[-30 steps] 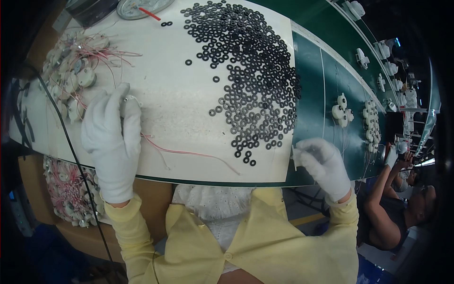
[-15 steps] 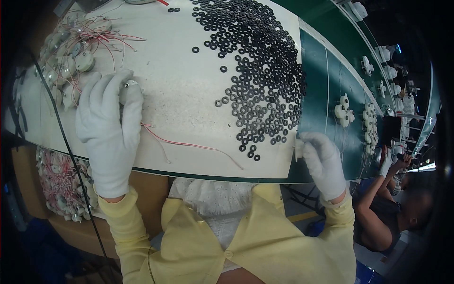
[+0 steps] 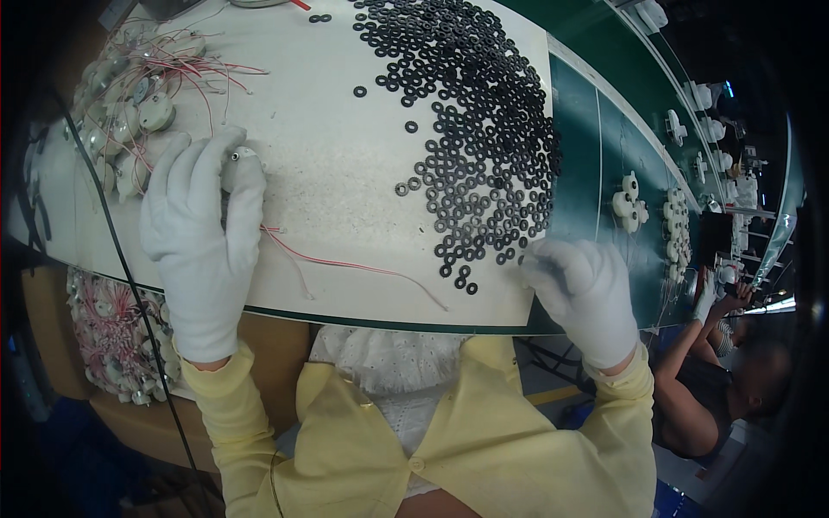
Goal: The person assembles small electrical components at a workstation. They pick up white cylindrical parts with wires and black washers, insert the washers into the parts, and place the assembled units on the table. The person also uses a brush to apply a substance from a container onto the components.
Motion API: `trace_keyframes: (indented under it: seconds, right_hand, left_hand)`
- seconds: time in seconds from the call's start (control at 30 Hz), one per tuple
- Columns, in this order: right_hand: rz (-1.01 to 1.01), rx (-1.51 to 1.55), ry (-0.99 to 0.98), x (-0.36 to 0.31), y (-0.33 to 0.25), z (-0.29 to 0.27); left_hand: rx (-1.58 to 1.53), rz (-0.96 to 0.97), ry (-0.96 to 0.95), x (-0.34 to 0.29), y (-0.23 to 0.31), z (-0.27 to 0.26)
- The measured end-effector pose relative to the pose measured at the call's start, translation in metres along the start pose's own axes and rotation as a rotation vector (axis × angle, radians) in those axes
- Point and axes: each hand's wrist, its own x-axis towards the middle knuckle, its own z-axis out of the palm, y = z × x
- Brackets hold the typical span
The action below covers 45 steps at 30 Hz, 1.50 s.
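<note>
My left hand (image 3: 197, 229), in a white glove, is closed around a small round motor (image 3: 244, 154). The motor's metal shaft end shows between thumb and fingers, and its red and white wires (image 3: 345, 263) trail right across the white board. My right hand (image 3: 580, 289), also gloved, is at the board's lower right edge with its fingers curled together. Whatever those fingers hold, if anything, is hidden. Just beyond their tips lie many loose black rings (image 3: 484, 173), spread thickly over the right part of the board.
A heap of wired motors (image 3: 138, 112) sits at the left of the white board (image 3: 311, 173). Below it, a carton (image 3: 52, 332) holds more motors (image 3: 117, 345). White parts (image 3: 629, 205) stand on the green surface at right. A black cable (image 3: 117, 233) crosses the left side. A co-worker (image 3: 704, 388) is at far right.
My right hand has shifted slightly left, toward the rings, and its fingers have curled in. The white piece seen at its fingertips before is out of sight. My left hand has barely moved.
</note>
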Motion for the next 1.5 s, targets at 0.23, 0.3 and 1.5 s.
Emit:
trace_keyframes:
  seconds: [0.23,0.3,1.5]
  right_hand:
    - [-0.086,-0.164,-0.116,-0.007,-0.008,-0.017]
    - [-0.091,-0.206,-0.124,-0.007,-0.012,-0.016]
    - [0.818,0.049,0.3,-0.066,0.144,-0.026]
  left_hand:
    - [0.017,-0.027,-0.029,-0.003,0.001,-0.002]
    - [0.022,-0.026,-0.058,-0.004,0.0,-0.005]
    - [0.079,0.074,-0.038,-0.005,0.002,-0.005]
